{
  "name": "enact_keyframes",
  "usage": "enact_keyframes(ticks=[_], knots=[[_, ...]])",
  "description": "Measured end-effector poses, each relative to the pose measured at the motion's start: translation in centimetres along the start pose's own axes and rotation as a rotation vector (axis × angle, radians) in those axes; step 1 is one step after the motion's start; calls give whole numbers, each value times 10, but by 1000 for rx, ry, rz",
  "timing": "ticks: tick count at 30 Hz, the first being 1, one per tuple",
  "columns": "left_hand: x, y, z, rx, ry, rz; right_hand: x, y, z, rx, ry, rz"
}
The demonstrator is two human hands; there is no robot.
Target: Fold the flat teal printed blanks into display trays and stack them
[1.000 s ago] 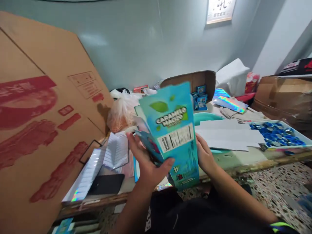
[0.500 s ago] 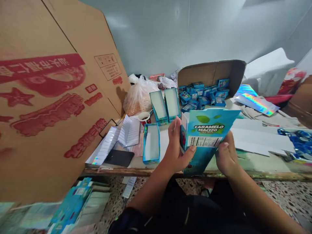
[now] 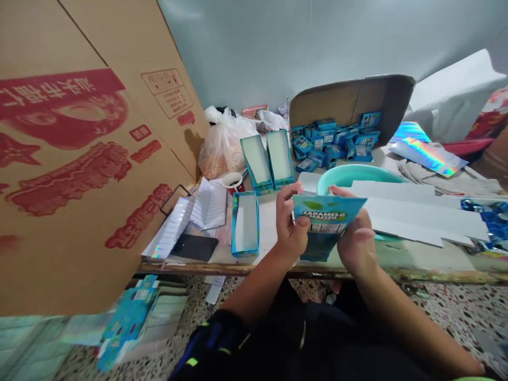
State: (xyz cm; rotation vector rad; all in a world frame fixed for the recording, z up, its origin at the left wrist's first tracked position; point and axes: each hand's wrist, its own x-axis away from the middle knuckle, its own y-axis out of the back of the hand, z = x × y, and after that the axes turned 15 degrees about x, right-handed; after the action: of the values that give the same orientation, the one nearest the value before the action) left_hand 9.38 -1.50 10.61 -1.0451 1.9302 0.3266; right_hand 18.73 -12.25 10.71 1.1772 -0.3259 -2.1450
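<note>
A blue candy carton point(image 3: 323, 227) marked "Caramelo Macizo" is held between my two hands above the table's front edge. My left hand point(image 3: 291, 222) grips its left side, with the thumb across the printed front. My right hand point(image 3: 357, 243) is closed on the right side, some fingers hidden behind the panel. White flat cartons point(image 3: 420, 211) lie to the right, over a turquoise basin point(image 3: 359, 172). On the left stands an open blue tray box point(image 3: 246, 225), and two more open blue boxes point(image 3: 257, 161) lean behind it.
A cardboard box point(image 3: 353, 100) full of small blue packs stands at the back. A large carton point(image 3: 91, 159) blocks the left side. A phone point(image 3: 194, 247), a notebook point(image 3: 210, 206), a cup point(image 3: 233, 182) and a plastic bag point(image 3: 226, 143) are on the left of the table.
The carton in my hands has tipped so its top end is more foreshortened, and my right hand has moved up along it. The turquoise basin behind has come into view.
</note>
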Motion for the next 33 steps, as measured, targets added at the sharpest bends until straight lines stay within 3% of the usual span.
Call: enact_keyframes(ticks=[3, 5, 7, 9, 12, 15, 18, 21, 23, 26, 29, 33], knots=[[-16, -6, -2, -32, -274, 29, -11, -2, 2, -103, -41, -268], [-25, -9, -3, -92, -447, 52, -20, -6, -1, -146, -49, -333], [-24, -9, 0, -115, -513, 40, -23, -13, -8, -219, -44, -330], [-8, -4, 6, -65, -395, -11, -18, -24, -14, -331, -46, -281], [39, 15, 12, -66, -89, -72, 10, -41, -23, -473, -120, -179], [91, 41, 6, -232, 247, -18, 51, -56, -32, -559, -216, -8], [128, 60, -3, -371, 524, 66, 89, -64, -44, -597, -280, 228], [146, 65, -3, -484, 558, 58, 109, -62, -53, -430, -273, 401], [150, 60, 3, -530, 522, 9, 111, -55, -52, -227, -208, 414], [152, 52, 9, -522, 521, -60, 101, -44, -36, 112, 69, 457], [153, 51, 10, -437, 542, -79, 89, -41, -13, 395, 317, 660], [149, 70, 3, -228, 686, -20, 73, -46, -2, 579, 309, 884]])
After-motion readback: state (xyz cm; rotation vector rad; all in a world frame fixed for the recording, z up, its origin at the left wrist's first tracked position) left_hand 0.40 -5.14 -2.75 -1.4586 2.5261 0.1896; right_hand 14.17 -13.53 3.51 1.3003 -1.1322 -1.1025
